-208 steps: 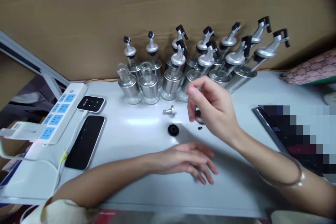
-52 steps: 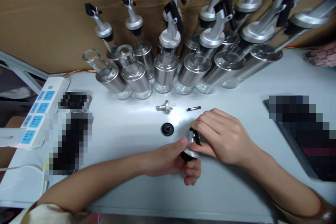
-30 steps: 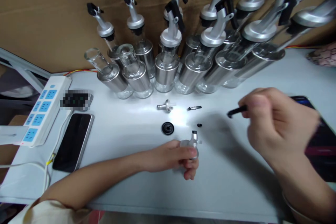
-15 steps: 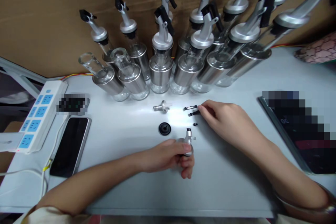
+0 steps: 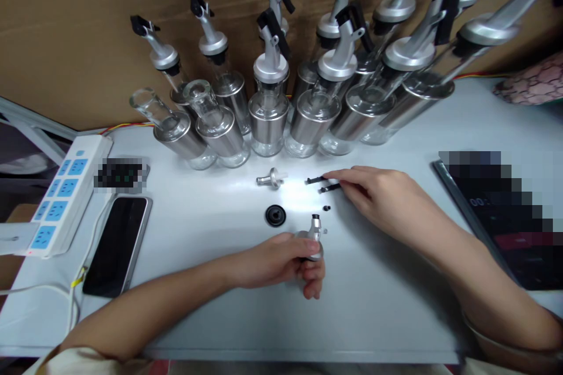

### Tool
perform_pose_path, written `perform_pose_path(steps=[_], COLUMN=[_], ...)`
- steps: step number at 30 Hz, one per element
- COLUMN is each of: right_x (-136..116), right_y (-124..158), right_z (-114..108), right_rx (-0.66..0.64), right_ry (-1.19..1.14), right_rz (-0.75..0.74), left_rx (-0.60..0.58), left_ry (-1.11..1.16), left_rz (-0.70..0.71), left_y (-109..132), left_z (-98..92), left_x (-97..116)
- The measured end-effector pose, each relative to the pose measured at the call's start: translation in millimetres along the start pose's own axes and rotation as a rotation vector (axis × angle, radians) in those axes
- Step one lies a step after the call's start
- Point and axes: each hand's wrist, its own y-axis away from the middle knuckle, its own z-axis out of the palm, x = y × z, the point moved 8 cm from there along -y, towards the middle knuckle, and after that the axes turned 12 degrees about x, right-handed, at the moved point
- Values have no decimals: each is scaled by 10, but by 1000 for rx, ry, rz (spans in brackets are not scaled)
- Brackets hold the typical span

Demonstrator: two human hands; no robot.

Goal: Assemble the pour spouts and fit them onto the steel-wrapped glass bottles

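My left hand (image 5: 281, 261) is closed around a silver pourer spout (image 5: 315, 234), which points upward with a small black tip. At my right hand (image 5: 373, 190) lie two thin black levers; the index finger reaches to the end of the upper lever (image 5: 314, 180), while thumb and another finger close on the lower lever (image 5: 329, 188). A small black plug (image 5: 326, 208) and a tiny clear piece (image 5: 325, 231) lie just below. To the left are a round black stopper (image 5: 275, 215) and a metal nozzle piece with a clear tube (image 5: 271, 179).
Several glass and steel oil bottles (image 5: 269, 120) stand along the back, most topped with pourers; two at the left have bare necks, one being this bottle (image 5: 176, 132). A power strip (image 5: 65, 187) and phone (image 5: 116, 246) are at left, a tablet-like device (image 5: 484, 222) at right.
My right hand has shifted slightly right, its index finger now stretched to the upper lever. The lower lever has moved slightly right. My left hand keeps the spout in place.
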Motion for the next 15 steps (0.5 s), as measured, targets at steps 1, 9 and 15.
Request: perform_pose_path(steps=[1,9,15], right_x=[10,108,78], right_y=[-1,-24,-22], right_z=[-3,-76,-91], right_rx=[-2,-19,-7], right_ry=[8,95,106], right_rz=[1,18,1], left_rx=[1,-6,-7], left_ry=[2,3,6], left_rz=[-1,-2,-1], left_y=[0,0,-2], left_z=[0,-4,-11], left_x=[0,-13,-11])
